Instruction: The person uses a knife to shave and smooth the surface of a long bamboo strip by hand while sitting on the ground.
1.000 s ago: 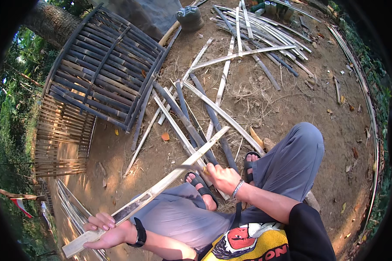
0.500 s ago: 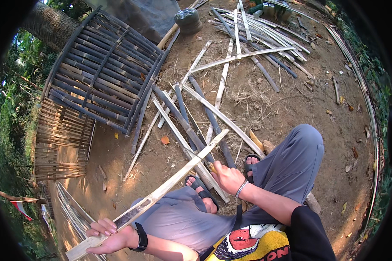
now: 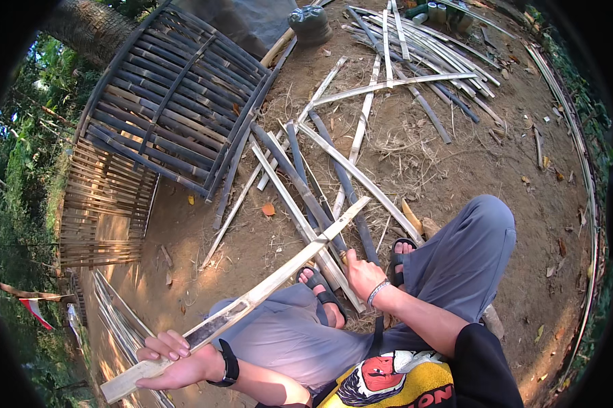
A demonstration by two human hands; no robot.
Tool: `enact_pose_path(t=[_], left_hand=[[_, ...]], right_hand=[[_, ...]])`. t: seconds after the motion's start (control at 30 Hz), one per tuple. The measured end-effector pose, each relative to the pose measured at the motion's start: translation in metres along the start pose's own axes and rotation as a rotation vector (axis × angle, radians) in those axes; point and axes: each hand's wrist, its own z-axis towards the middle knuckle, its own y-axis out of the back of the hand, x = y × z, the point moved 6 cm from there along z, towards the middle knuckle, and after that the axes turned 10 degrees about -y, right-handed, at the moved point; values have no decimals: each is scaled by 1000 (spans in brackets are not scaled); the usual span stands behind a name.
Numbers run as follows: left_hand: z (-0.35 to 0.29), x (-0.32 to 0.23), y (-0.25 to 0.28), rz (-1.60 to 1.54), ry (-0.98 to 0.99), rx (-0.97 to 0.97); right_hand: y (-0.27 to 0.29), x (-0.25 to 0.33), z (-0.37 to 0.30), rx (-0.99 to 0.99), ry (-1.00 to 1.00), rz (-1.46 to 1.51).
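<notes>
A long pale split bamboo strip (image 3: 272,282) slants across my lap from lower left to upper middle. My left hand (image 3: 174,357) is wrapped round its near end, the thumb below and the fingers over the top. A dark brown patch marks the strip's face just beyond those fingers. My right hand (image 3: 365,277) is closed round a knife (image 3: 344,257) with a light wooden handle, close beside the strip's far part. Its blade hardly shows, so I cannot tell whether it touches the bamboo.
Dark bamboo poles and pale strips (image 3: 361,178) lie crossed on the dirt before my sandalled feet (image 3: 325,296). A bamboo slat frame (image 3: 177,102) stands at far left. Several strips (image 3: 422,51) are heaped at the back, near a dark plastic bundle (image 3: 310,26). Shavings litter the soil.
The view has shifted slightly, so the ground things appear further right and higher. The strip and my right hand sit a little further right in the picture. Both grips stay the same.
</notes>
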Motion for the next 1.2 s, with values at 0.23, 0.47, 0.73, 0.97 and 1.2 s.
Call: enact_pose_path(t=[0.23,0.47,0.73,0.97,1.2], left_hand=[[-4,-5,2,-22,-7,-38],[-2,-3,10,-20,-21,-54],[14,17,37,170,-19,-214],[19,27,45,261,-30,-273],[23,38,54,325,-7,-335]], right_hand=[[9,61,-50,-10,229,38],[1,64,-50,25,296,80],[-10,34,-8,35,85,55],[-11,-18,49,-90,-117,33],[-23,-18,53,-120,-90,14]])
